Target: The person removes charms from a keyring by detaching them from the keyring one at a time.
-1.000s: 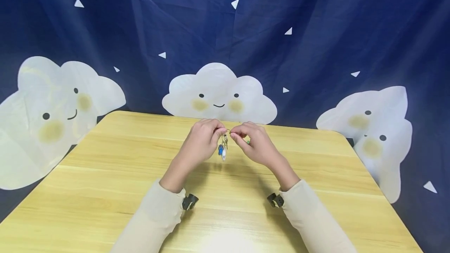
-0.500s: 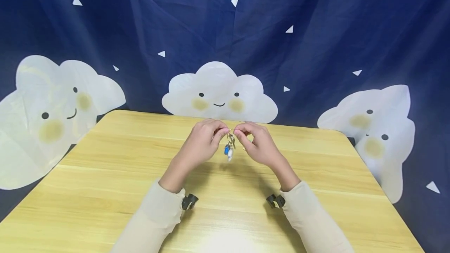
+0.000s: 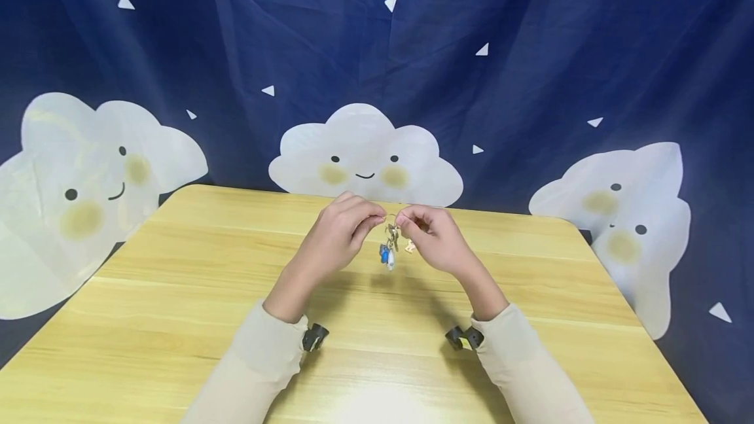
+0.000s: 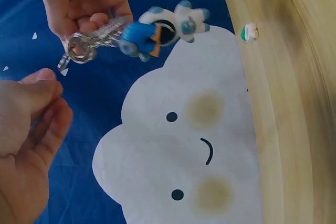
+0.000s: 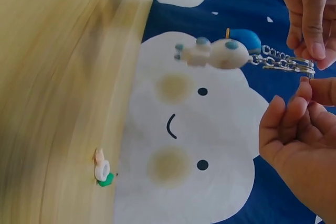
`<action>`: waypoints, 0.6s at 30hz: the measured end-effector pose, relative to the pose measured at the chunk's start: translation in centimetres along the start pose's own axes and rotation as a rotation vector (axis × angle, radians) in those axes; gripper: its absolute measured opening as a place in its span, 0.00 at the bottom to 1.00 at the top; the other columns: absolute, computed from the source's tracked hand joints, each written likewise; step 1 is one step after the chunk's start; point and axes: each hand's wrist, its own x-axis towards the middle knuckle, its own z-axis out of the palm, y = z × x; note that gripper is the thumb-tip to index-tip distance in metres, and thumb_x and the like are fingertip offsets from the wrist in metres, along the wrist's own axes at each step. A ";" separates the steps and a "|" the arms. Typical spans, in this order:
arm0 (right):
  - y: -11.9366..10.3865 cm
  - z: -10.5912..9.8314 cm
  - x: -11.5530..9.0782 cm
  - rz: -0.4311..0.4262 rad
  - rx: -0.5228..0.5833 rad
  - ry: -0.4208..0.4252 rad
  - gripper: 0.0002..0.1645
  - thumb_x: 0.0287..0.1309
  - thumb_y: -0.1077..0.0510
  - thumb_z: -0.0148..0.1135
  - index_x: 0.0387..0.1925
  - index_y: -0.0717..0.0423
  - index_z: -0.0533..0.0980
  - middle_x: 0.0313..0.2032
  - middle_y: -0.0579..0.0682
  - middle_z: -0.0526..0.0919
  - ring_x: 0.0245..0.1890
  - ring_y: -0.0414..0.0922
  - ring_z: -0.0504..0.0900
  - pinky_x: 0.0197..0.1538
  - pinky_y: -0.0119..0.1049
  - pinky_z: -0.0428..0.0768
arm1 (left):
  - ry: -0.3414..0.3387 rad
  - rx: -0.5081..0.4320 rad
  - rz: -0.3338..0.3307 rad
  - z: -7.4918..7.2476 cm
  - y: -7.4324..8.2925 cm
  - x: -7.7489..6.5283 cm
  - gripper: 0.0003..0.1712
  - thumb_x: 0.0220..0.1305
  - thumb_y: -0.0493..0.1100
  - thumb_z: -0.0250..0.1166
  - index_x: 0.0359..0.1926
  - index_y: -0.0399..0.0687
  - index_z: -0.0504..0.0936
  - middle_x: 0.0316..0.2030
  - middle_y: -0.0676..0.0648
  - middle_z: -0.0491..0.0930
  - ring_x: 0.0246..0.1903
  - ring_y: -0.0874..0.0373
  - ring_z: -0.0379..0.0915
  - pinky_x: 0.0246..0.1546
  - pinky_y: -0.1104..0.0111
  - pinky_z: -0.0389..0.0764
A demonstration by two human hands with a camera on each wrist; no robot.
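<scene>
A keychain [image 3: 392, 235] hangs between both hands, over the far half of the table. Its metal split ring [image 4: 80, 48] carries short chains. From these dangle a blue charm [image 4: 139, 38] and a white figure [image 4: 186, 22] with light blue patches. My left hand [image 3: 338, 231] pinches the ring's left side between thumb and fingertips. On the opposite side, the thumb and index finger of my right hand [image 3: 438, 237] pinch the ring too, the other fingers curled below. A small figurine [image 5: 102, 170] in white, green and peach lies on the table beyond the right hand, partly covered in the head view.
The light wood table [image 3: 377, 319] spans the area under both forearms. Behind its far edge hangs a dark blue curtain [image 3: 330, 31] with white triangles and smiling clouds. Dark wrist cameras [image 3: 315, 337] sit at both cream sleeve cuffs.
The keychain and the right hand have shifted slightly to the right, and the gap between the fingertips has widened a little. More of the figurine's peach part shows past the right hand.
</scene>
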 end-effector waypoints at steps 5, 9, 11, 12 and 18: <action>-0.2 -0.2 -0.1 0.080 0.123 -0.050 0.12 0.72 0.66 0.53 0.35 0.62 0.81 0.27 0.51 0.76 0.26 0.51 0.72 0.33 0.36 0.75 | 0.039 -0.029 0.070 0.0 -0.2 -0.1 0.03 0.66 0.33 0.68 0.39 0.40 0.87 0.35 0.48 0.86 0.37 0.54 0.76 0.37 0.67 0.78; -0.6 -0.3 -0.1 0.126 0.173 -0.063 0.12 0.73 0.65 0.53 0.36 0.65 0.81 0.27 0.51 0.79 0.31 0.50 0.77 0.41 0.43 0.80 | 0.050 -0.036 0.093 0.0 -0.2 0.0 0.02 0.64 0.33 0.70 0.38 0.41 0.87 0.35 0.49 0.86 0.37 0.54 0.76 0.38 0.67 0.78; -0.7 -0.4 -0.1 0.153 0.221 -0.070 0.12 0.73 0.65 0.53 0.37 0.67 0.81 0.27 0.50 0.79 0.32 0.47 0.78 0.42 0.41 0.81 | 0.047 -0.043 0.099 0.1 -0.3 0.0 0.03 0.63 0.32 0.70 0.38 0.41 0.87 0.35 0.49 0.86 0.37 0.54 0.76 0.38 0.67 0.78; -0.7 -0.5 -0.1 0.167 0.252 -0.073 0.12 0.73 0.65 0.53 0.37 0.68 0.81 0.26 0.50 0.79 0.32 0.46 0.78 0.41 0.39 0.80 | 0.043 -0.048 0.101 0.1 -0.3 0.0 0.03 0.63 0.32 0.70 0.38 0.41 0.87 0.35 0.49 0.86 0.37 0.54 0.77 0.38 0.67 0.78; -0.5 -0.5 -0.2 0.249 0.447 -0.093 0.13 0.72 0.66 0.50 0.36 0.70 0.78 0.26 0.48 0.75 0.30 0.43 0.74 0.39 0.33 0.77 | 0.010 -0.061 0.111 0.1 -0.2 0.0 0.03 0.64 0.33 0.70 0.39 0.41 0.87 0.36 0.49 0.86 0.38 0.54 0.76 0.40 0.67 0.78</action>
